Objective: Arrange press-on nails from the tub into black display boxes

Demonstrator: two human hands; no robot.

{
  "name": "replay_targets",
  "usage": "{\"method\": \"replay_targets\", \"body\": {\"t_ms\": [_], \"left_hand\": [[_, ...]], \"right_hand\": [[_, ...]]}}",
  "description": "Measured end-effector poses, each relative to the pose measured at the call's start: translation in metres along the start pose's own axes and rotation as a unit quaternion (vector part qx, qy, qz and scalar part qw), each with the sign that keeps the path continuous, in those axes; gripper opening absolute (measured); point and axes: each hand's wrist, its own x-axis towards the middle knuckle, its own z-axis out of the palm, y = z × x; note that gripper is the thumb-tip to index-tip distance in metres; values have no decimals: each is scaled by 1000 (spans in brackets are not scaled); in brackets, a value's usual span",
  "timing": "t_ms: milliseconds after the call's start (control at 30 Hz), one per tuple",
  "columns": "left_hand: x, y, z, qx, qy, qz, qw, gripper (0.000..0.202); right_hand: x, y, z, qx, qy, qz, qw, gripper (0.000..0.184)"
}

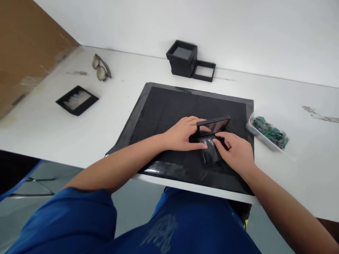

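Note:
A small black hinged case (211,158) stands open on the black mat (169,109), its windowed lid (214,125) raised and tilted back. My left hand (182,133) grips the case from the left, with the thumb on its base and fingers reaching behind the lid. Inside the base lie small clear shiny pieces (208,141), too small to name. From the right, my right hand (236,150) brings thumb and forefinger close together over these pieces near the hinge, the other fingers curled. Whatever sits between its fingertips is hidden.
Right of the mat is a clear plastic tub (261,135) of green crinkled pieces. Stacked black square boxes (182,58) stand at the back wall beside a low black tray (203,71). Glasses (102,68) and a dark card (77,100) with pale shapes lie left.

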Motion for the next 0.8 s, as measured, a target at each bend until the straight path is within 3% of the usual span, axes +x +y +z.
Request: {"method": "replay_targets", "body": {"t_ms": [267, 400, 467, 533, 600, 667, 733, 800], "left_hand": [[1, -1, 0, 3, 6, -4, 1000, 44], [2, -1, -9, 12, -19, -31, 999, 47], [2, 0, -18, 19, -27, -57, 998, 48], [0, -1, -26, 20, -18, -88, 996, 51], [-2, -2, -31, 29, 0, -130, 991, 56], [-6, -7, -33, 33, 45, -174, 983, 59], [-10, -12, -32, 32, 121, -195, 973, 58], [-12, -17, -30, 32, 202, -173, 964, 54]], "right_hand": [[-3, -6, 1, -16, -10, -9, 1000, 27], [-6, -7, -26, 0, 4, -8, 1000, 28], [-7, 0, -51, 1, 59, 32, 998, 34], [-6, 19, -81, 5, 164, 122, 979, 38], [-1, 48, -108, 2, 252, 229, 940, 40], [4, 82, -128, -36, 208, 337, 917, 43], [8, 112, -137, -24, 143, 379, 914, 46], [7, 130, -138, 15, 88, 392, 916, 49]]}}
